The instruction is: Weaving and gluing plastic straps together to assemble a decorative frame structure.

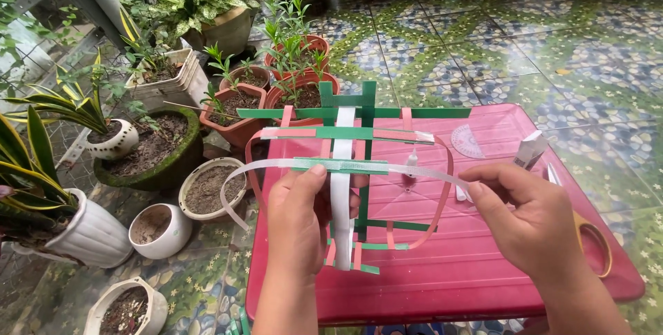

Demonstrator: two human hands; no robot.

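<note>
Between the two hands hung a woven lattice of paper strips (345,169), green, white and pink, held up above a red plastic table (442,266). The left hand (300,214) pinched the lattice from the front, thumb pressed on a horizontal white strip (276,164) where a green piece overlaid it, fingers curled behind the weave. The right hand (528,221) was closed on the far end of that same white strip, pulling it sideways; the fingertips were turned away, so the exact grip could not be made out. Just beyond the right hand lay a clear protractor (468,141), a small white box (530,150) and, at its wrist side, scissors with yellow handles (595,238), all on the table.

Left of the left hand stood a cluster of pots on the tiled floor. A small white pot (160,230) and a round pale pot (209,188) held only bare soil. Further off, a mossy bowl (153,147) held dark earth, and terracotta pots (238,107) carried thin green seedlings. A white ribbed pot (90,235) held a striped, sword-leaved plant.
</note>
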